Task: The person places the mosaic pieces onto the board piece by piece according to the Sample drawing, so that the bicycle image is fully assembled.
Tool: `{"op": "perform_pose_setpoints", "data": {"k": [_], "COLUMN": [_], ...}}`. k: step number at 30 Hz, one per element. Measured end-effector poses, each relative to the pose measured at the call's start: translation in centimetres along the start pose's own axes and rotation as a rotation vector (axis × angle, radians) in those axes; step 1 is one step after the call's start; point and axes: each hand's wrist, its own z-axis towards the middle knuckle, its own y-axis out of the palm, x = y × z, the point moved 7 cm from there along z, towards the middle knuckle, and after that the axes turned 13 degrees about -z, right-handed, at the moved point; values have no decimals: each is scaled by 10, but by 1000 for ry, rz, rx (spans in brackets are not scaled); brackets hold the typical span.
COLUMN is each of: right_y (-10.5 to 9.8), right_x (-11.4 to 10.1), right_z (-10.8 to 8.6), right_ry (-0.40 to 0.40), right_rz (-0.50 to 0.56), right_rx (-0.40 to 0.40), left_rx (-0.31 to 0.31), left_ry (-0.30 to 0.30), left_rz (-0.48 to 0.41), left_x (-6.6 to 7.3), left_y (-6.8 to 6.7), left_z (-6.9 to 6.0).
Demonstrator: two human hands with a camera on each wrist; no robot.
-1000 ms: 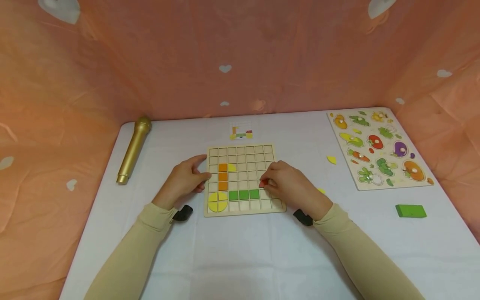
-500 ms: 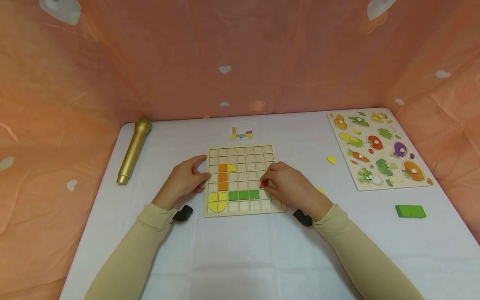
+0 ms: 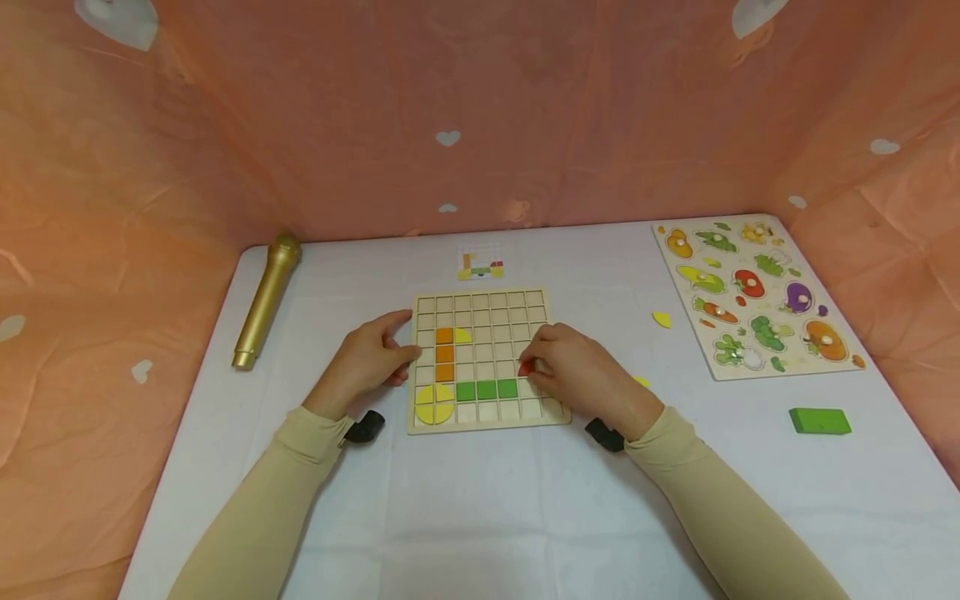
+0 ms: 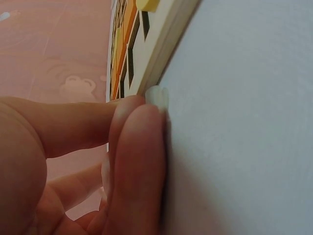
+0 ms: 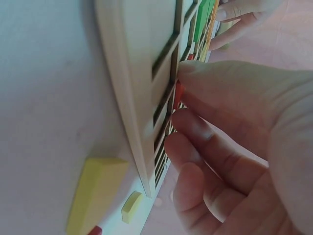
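Note:
A square wooden grid board [image 3: 483, 317] lies on the white table. My left hand [image 3: 367, 362] touches its left edge with thumb and fingertips; in the left wrist view, fingers [image 4: 139, 152] press against the rim. With thumb and index finger, my right hand [image 3: 577, 362] pinches a small red tile [image 3: 526, 367] over the right part of the grid, mostly hidden by the fingers. Between those digits the red tile [image 5: 179, 94] also shows in the right wrist view. The board holds orange square tiles [image 3: 445, 354], green tiles [image 3: 487, 389], a yellow circle [image 3: 434, 404] of quarter tiles and another yellow quarter tile [image 3: 462, 335].
A pattern card [image 3: 481, 262] lies behind the board. To the right are a loose yellow tile [image 3: 661, 320], a vegetable puzzle [image 3: 757, 300] and a green block [image 3: 821, 421]. One yellow tile [image 3: 641, 381] is partly hidden behind the right wrist. A gold microphone [image 3: 267, 300] lies left.

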Motion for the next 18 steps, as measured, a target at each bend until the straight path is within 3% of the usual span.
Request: {"op": "perform_pose_setpoints", "data": {"k": [11,18], "right_y": [-2,-14], "right_x": [2,27], "right_z": [-1,-15], "right_ry": [-22,30], "right_rz": [3,-9], "right_rx": [2,-12], "left_rx": [-6,-15], "left_ry": [10,12], "left_rz": [13,14], "left_x": [3,3], "left_y": [-2,-2], "left_z": [-2,-1]}}
